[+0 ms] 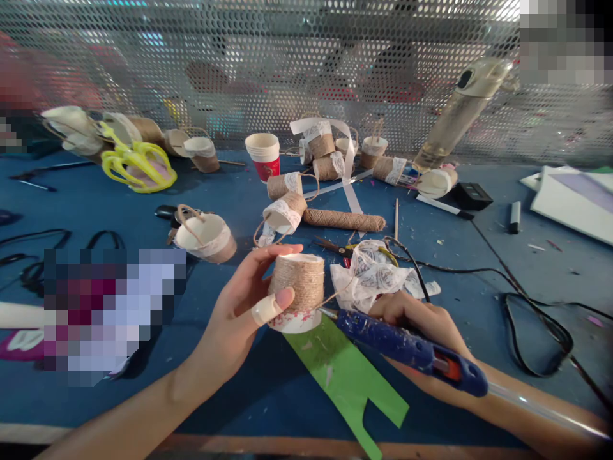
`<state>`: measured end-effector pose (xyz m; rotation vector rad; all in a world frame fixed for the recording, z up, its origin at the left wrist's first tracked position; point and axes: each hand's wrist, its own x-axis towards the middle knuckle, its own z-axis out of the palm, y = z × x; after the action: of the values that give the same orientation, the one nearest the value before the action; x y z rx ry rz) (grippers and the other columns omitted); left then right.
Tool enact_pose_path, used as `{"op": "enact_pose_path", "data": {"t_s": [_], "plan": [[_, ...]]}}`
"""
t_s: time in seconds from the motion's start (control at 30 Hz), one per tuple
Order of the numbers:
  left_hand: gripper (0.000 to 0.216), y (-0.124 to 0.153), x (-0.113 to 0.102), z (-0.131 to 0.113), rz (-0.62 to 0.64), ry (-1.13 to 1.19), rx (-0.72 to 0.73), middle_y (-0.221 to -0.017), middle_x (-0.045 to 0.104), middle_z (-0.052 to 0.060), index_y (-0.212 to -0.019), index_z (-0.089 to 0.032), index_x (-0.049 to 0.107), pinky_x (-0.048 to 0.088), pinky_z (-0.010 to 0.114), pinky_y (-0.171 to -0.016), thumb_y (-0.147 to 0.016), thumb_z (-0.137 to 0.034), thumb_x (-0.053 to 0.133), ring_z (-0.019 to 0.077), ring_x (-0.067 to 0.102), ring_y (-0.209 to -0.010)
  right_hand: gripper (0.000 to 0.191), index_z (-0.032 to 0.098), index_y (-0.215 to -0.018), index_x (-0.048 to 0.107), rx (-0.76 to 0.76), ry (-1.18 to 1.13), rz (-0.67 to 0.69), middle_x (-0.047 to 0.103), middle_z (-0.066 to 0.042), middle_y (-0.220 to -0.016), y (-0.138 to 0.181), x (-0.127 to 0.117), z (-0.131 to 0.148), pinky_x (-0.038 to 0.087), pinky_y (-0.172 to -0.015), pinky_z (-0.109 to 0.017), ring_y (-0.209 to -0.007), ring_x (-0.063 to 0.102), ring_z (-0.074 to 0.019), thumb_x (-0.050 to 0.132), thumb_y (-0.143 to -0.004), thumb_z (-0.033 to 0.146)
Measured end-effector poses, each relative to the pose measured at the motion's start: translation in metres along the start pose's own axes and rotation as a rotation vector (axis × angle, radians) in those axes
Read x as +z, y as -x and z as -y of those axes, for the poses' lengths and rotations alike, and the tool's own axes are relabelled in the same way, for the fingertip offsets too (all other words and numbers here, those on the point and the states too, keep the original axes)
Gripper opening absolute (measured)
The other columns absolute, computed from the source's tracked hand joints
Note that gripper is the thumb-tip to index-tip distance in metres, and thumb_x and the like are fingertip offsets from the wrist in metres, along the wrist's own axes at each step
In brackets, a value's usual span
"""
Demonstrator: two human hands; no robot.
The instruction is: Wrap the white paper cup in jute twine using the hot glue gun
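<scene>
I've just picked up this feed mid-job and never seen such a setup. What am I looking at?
No machine here: these are a person's bare hands, seen by one camera worn on the head, facing forward and down. The left hand holds a twine-wrapped cup; the right hand holds a blue glue gun, its tip close to the cup. The blue table bears a green sheet, lace, a twine roll and more cups. Behind stands a mesh screen.
</scene>
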<state>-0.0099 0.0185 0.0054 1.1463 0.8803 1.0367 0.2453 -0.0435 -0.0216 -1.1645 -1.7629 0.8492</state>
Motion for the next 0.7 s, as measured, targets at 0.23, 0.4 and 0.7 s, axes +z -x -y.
{"op": "enact_pose_path", "data": {"t_s": [0.23,0.4,0.7], "plan": [[0.031,-0.0017,0.0012,-0.0005,-0.015,0.015,-0.004,-0.142,0.063,0.005,-0.119,-0.031,0.070,0.059,0.035,-0.087,-0.088,-0.027,0.073,0.0315,0.062,-0.123,0.017,0.026,-0.084,0.052,0.102,0.111,0.042,0.063,0.002,-0.070,0.0065,-0.0057,-0.0026,0.040,-0.051,-0.023,-0.063,0.057,-0.0149,0.068,-0.082,0.024],[0.034,-0.0010,0.0021,0.0001,-0.015,-0.003,0.007,-0.138,0.066,0.004,-0.120,-0.032,0.071,0.058,0.032,-0.087,-0.086,-0.028,0.075,0.0302,0.062,-0.123,0.014,0.025,-0.083,0.053,0.119,0.136,0.065,0.060,0.004,-0.065,0.0071,-0.0063,-0.0038,0.039,-0.050,-0.023,-0.055,0.053,-0.0126,0.067,-0.082,0.023],[0.034,0.0012,0.0094,-0.0050,-0.063,-0.045,0.022,-0.140,0.063,0.005,-0.113,-0.031,0.071,0.058,0.034,-0.087,-0.081,-0.027,0.081,0.0312,0.062,-0.122,0.012,0.025,-0.081,0.050,0.137,0.153,0.027,0.061,0.003,-0.066,0.0078,-0.0044,0.0015,0.040,-0.054,-0.024,-0.057,0.054,-0.0132,0.060,-0.086,0.024]]}}
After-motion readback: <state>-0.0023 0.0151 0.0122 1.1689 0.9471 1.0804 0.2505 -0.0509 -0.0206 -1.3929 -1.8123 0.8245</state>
